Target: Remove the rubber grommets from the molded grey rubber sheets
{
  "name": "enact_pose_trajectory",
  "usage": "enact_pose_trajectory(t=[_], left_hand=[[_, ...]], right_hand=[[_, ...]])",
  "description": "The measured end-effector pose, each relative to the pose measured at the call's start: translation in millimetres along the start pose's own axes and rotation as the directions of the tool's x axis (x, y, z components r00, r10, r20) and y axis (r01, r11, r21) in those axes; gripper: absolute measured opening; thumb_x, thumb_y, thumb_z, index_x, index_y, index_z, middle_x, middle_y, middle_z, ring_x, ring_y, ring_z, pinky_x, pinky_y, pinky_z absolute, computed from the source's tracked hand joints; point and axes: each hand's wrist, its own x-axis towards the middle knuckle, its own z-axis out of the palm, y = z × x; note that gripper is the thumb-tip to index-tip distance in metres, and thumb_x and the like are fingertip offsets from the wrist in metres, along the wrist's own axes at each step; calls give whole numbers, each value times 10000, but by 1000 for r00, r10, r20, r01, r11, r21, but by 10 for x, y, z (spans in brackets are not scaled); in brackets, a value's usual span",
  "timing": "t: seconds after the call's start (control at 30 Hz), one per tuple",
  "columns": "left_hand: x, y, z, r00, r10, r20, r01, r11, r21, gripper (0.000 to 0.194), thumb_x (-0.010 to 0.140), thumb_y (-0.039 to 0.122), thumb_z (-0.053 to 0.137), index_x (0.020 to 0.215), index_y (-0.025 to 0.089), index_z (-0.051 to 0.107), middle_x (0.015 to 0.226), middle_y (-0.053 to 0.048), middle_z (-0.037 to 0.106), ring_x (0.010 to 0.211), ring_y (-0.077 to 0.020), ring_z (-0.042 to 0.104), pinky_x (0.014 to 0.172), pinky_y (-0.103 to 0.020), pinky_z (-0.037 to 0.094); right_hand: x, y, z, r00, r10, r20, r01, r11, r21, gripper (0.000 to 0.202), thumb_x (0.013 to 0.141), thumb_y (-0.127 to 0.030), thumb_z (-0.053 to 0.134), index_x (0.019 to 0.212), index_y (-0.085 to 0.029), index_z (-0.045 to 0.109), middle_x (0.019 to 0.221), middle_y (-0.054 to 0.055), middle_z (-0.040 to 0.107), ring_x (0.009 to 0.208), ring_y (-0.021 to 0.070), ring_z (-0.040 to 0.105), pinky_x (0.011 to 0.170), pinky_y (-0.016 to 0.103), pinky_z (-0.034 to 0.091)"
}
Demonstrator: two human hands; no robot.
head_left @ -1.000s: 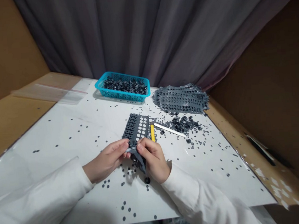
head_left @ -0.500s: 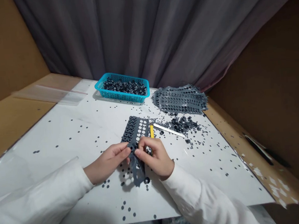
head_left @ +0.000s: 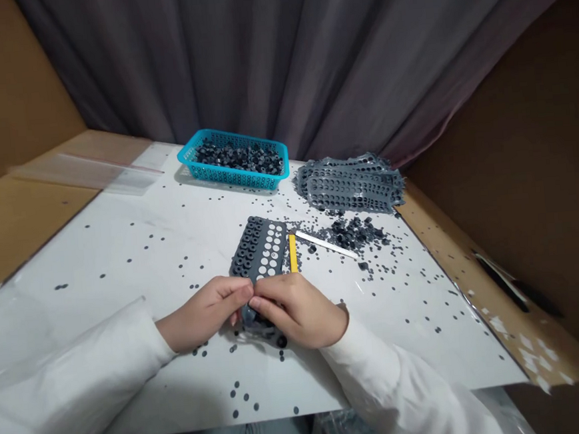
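Note:
A dark grey rubber sheet (head_left: 254,246) lies in front of me, with rows of small ring-shaped parts along its left side and round holes along its right. My left hand (head_left: 204,312) is closed, pinching the sheet's near end between thumb and fingers. Right beside it, my right hand (head_left: 297,310) is closed on the same end, its thumb almost touching the left thumb. Below the hands the sheet bends down, partly hidden by the fingers. A loose black ring (head_left: 281,342) shows at its near edge. Just right of the sheet lies a yellow strip (head_left: 293,251).
A blue basket (head_left: 183,160) full of small black parts stands at the back. Stacked punched sheets (head_left: 350,185) lie at the back right, with a pile of loose black parts (head_left: 353,233) and a white stick (head_left: 326,244) before them. Small dark discs litter the white tabletop (head_left: 183,399).
My right hand has turned over the sheet's near end and moved against my left hand. The hanging end is now more covered. The view has shifted slightly.

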Motion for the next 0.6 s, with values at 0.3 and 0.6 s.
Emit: enact_pose_trajectory(t=[0.3,0.6], left_hand=[[1,202,-48,988,-148,-38,99,807,-582,282,663,404,722,784,151,691,684,-32,620,660,-137,548,664,-238,456],[-21,63,-73,998,24,-63,-32,990,-135,335,838,456,483,838,151,622,794,-41,566,767,-172,510,710,-283,426]], right_hand=[[133,247,147,876,326,-354,47,675,737,294,883,-401,412,674,-195,404,612,-19,462,527,102,414,529,232,352],[-19,56,-105,907,35,-419,53,979,197,213,891,-341,437,756,-188,495,678,6,498,630,131,471,615,266,380]])
